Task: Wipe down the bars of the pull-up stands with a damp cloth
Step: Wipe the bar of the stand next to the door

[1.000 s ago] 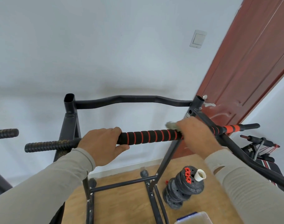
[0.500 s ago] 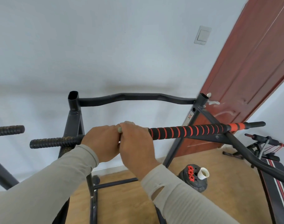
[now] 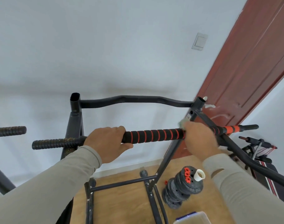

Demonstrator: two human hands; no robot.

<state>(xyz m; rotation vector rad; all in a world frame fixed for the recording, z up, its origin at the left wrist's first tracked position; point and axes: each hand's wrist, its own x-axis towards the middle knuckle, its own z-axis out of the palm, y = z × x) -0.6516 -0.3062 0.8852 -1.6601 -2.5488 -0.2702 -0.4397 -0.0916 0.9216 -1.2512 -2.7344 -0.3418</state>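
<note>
Head-camera view looking down on a black pull-up stand (image 3: 75,120) against a white wall. The left hand (image 3: 108,143) wraps its fingers over the horizontal bar (image 3: 154,135), gripping it at the near end of the black foam padding with orange rings. Further along the same bar, the right hand (image 3: 200,139) clenches around it with a pale cloth (image 3: 182,123) bunched beneath the fingers; only a small corner of cloth shows above the knuckles. The padded stretch lies between the two grips. Below the right hand, a stack of weight plates (image 3: 181,189) sits on the wooden floor with a white paper cup (image 3: 199,175) on top.
</note>
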